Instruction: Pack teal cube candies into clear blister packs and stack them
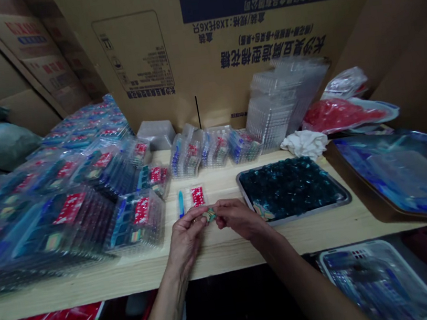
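Note:
Both hands meet over the wooden table (196, 265). Between my left hand (187, 233) and my right hand (234, 217) is a small green and yellow striped piece (210, 215), pinched by the fingertips of both; its kind is too small to make out. Just beyond my fingers lies a clear plastic tray (186, 191), partly hidden by them, with a blue stick (181, 203) on its left and a red patterned packet (198, 196) on its right. Right of my right hand stands a metal tray (349, 197) full of dark teal wrapped pieces, with several striped pieces at its near left corner.
Filled clear trays are stacked across the left (84, 231) and along the back (218, 149). Nested clear trays (269, 104) rise behind the metal tray. A crumpled white cloth (305, 143), a bag of red pieces (344, 114) and an open carton (364, 186) stand at right.

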Tool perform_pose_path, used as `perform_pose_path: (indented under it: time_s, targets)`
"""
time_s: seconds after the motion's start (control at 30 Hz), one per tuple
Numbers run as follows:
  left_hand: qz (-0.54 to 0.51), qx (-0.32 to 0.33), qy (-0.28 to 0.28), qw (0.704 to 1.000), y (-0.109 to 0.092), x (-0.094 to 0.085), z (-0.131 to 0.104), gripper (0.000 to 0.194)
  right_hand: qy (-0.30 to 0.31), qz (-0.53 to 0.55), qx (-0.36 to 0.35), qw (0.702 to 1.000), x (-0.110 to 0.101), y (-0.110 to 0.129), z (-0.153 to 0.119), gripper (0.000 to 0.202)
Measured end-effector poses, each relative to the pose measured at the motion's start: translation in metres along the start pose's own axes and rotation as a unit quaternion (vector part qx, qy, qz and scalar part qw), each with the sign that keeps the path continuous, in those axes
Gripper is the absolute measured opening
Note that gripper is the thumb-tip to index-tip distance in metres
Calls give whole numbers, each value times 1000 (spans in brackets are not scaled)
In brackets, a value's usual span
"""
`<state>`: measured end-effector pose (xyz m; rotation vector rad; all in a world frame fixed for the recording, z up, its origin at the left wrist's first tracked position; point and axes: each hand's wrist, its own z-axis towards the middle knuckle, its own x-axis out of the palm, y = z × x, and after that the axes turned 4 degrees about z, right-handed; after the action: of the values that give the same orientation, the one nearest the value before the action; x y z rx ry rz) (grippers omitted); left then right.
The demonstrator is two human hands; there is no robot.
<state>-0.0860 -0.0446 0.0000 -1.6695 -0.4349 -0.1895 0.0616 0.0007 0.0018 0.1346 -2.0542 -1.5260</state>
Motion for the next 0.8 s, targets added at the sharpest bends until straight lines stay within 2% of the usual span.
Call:
perform_pose_path:
  time_s: [0.07, 0.13, 0.23, 0.3, 0.37, 0.47, 0.57, 0.7, 0.8]
  targets:
    - [-39, 5, -10, 999, 1, 1, 1, 27, -5, 54, 13, 998, 2, -3, 2, 30]
    - [-77, 9, -27, 997, 1, 3, 0, 28, -42, 59, -9, 997, 4, -7, 5, 30]
    - [-103, 3, -37, 994, -1, 6, 1, 31, -128, -56, -80, 987, 7, -13, 8, 26]
    - [-93, -10, -43, 995, -2, 7, 2, 35, -152, -154, -135, 967, 7, -14, 8, 23]
    - [-69, -17, -56, 996, 0, 8, 6, 39, -138, -206, -173, 953, 7, -13, 7, 23]
    - [-28, 7, -82, 996, 5, 6, 11, 39, -101, -213, -185, 954, 8, -11, 4, 26]
    - [54, 63, -91, 992, 9, 4, 13, 33, -89, -217, -191, 953, 7, -10, 3, 25]
    - [193, 174, -76, 963, 10, 5, 7, 28, -111, -236, -197, 945, 6, -14, 5, 23]
    - [216, 197, -71, 954, 9, 8, 4, 26, -123, -245, -199, 941, 4, -16, 7, 22]
